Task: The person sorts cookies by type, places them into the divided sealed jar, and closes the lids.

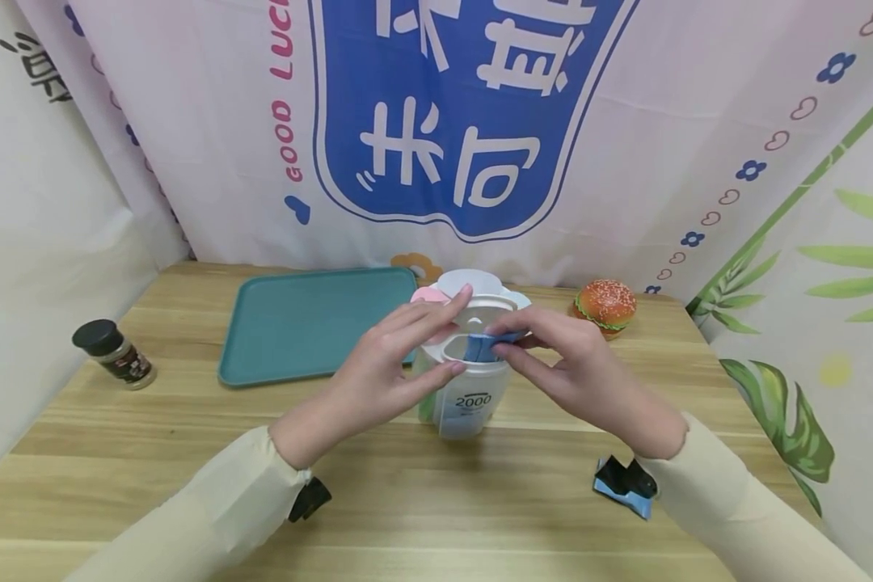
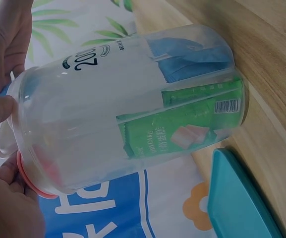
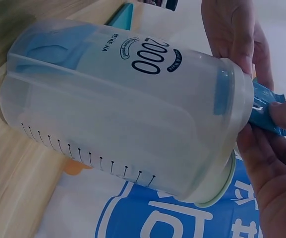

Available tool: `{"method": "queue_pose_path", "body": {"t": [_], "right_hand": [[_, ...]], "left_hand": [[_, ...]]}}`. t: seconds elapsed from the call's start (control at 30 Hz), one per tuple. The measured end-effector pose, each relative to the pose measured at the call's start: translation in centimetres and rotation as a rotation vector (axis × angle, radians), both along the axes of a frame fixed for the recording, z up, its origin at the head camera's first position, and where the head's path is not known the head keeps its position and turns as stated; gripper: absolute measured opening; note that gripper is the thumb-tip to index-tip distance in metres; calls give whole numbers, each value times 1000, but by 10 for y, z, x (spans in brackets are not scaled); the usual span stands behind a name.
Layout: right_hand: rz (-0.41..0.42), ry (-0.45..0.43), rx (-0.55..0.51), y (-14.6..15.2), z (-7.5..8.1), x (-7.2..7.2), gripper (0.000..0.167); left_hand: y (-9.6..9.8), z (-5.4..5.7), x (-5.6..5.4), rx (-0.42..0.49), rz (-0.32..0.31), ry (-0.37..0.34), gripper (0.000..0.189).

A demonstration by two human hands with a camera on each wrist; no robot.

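Observation:
A translucent storage canister (image 1: 464, 408) marked 2000 stands upright on the table, its flip lids, one of them pink (image 1: 428, 295), raised around the top. My left hand (image 1: 381, 360) holds the canister's rim, thumb on the near side. With thumb and fingers, my right hand (image 1: 571, 347) pinches a blue packet (image 3: 264, 111) that is partly inside one opening. Through the wall in the left wrist view, a green packet (image 2: 182, 121) and another blue packet (image 2: 192, 59) show at the bottom, in separate compartments.
Behind on the left lies a teal tray (image 1: 313, 323). A black-capped seasoning jar (image 1: 120, 356) stands at the far left, a toy burger (image 1: 606, 305) at the back right. Near my right wrist is a light-blue packet (image 1: 629, 499), partly covered by the black wrist mount.

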State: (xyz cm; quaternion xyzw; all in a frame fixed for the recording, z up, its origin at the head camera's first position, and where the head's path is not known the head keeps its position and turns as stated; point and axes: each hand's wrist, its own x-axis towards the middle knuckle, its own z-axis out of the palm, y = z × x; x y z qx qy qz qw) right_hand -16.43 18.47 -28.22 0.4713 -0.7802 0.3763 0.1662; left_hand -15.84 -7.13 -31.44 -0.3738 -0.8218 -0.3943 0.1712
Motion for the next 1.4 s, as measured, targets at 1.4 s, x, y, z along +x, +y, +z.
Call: {"method": "queue_pose_path", "body": {"t": [1.4], "right_hand": [[-30,32,333,4,-3,4,26]], "left_hand": [[1,-3,-1,5,5,-6,75]]}}
